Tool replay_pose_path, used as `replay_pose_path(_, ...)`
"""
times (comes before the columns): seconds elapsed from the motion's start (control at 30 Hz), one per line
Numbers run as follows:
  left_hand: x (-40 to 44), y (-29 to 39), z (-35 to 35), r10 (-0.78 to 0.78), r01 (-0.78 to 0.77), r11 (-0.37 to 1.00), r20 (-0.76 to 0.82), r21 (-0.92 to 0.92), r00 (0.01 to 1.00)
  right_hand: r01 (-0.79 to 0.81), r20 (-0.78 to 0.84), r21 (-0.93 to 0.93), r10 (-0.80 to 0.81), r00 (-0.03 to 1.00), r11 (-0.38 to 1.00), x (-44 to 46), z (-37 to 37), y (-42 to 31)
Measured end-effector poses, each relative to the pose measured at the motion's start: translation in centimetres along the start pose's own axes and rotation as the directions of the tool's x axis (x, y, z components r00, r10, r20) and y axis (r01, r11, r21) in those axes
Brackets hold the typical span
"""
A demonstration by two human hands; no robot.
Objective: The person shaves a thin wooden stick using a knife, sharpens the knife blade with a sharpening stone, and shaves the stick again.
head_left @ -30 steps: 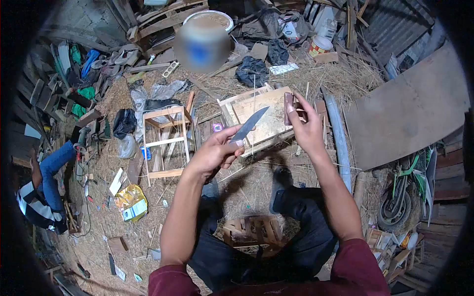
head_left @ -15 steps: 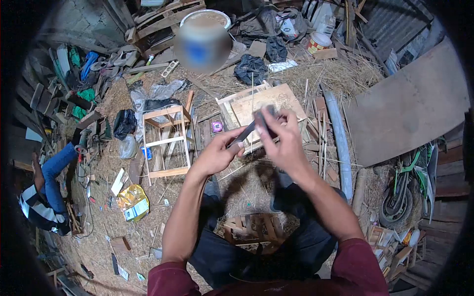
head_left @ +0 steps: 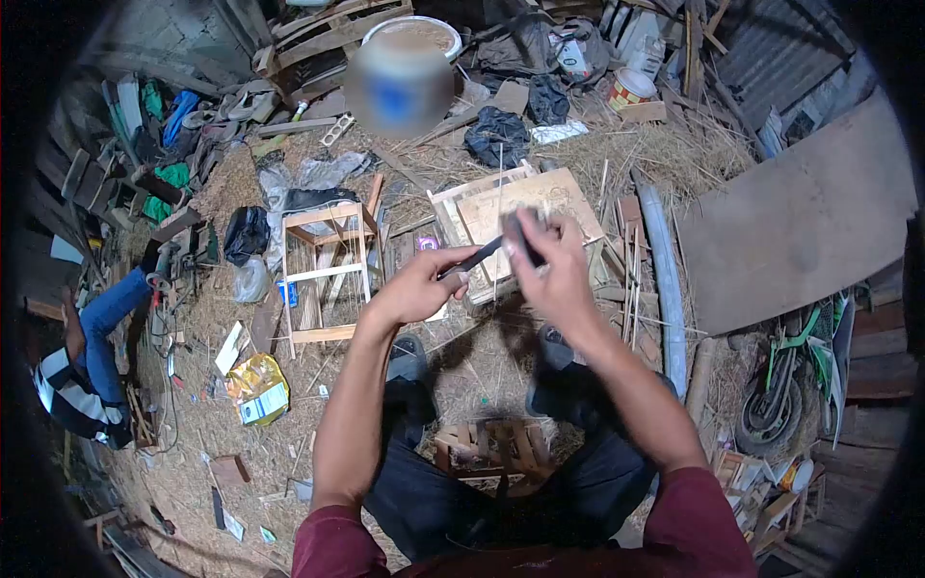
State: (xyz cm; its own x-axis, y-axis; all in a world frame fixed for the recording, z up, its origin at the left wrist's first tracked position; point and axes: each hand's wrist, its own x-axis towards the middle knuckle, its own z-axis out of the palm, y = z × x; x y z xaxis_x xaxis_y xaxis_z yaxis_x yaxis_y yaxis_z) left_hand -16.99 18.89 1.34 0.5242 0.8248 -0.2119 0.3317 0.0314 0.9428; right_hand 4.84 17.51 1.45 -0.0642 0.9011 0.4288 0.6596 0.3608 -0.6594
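My left hand is closed around the near end of a dark knife blade, which points up and to the right. In my right hand is a dark block, pressed against the far part of the blade; both are slightly blurred there. Beyond the hands lies a pale wooden board on a low wooden frame. A thin upright stick stands just behind the blade.
A small wooden frame stands to the left. A yellow packet lies on the straw-strewn floor. Another person's jeans-clad leg shows at far left. On the right are a large sheet and a motorbike wheel.
My right hand has moved left and down from beyond the blade, bringing the block onto it. The blade has turned to a flatter, edge-on angle in my left hand.
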Motion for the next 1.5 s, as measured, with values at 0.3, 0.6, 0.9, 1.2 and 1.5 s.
replay_pose_path(0.3,0.4,-0.2,0.5,0.022,-0.023,0.999,-0.019,-0.043,1.000,-0.012,-0.051,-0.013,0.011,0.999,1.000,1.3,-0.4,0.8)
replay_pose_path(0.6,0.6,-0.9,0.6,0.004,-0.004,0.998,-0.008,-0.061,1.000,0.007,-0.019,0.005,-0.006,1.000,1.000,0.3,0.0,0.7)
replay_pose_path(0.9,-0.1,-0.7,-0.5,-0.040,0.040,0.999,0.005,0.018,0.999,0.108,0.085,-0.035,-0.105,0.991,0.994,-2.3,0.9,-1.0)
replay_pose_path(1.2,-0.4,-0.9,-0.9,-0.055,0.057,0.996,0.028,-0.065,0.998,0.028,0.059,0.014,-0.029,0.998,0.999,-1.9,0.7,-1.1)
replay_pose_path(1.5,0.2,-0.1,-1.0,-0.068,0.072,0.996,0.079,-0.046,0.995,-0.031,0.001,0.011,0.031,1.000,0.999,0.4,-0.5,0.3)
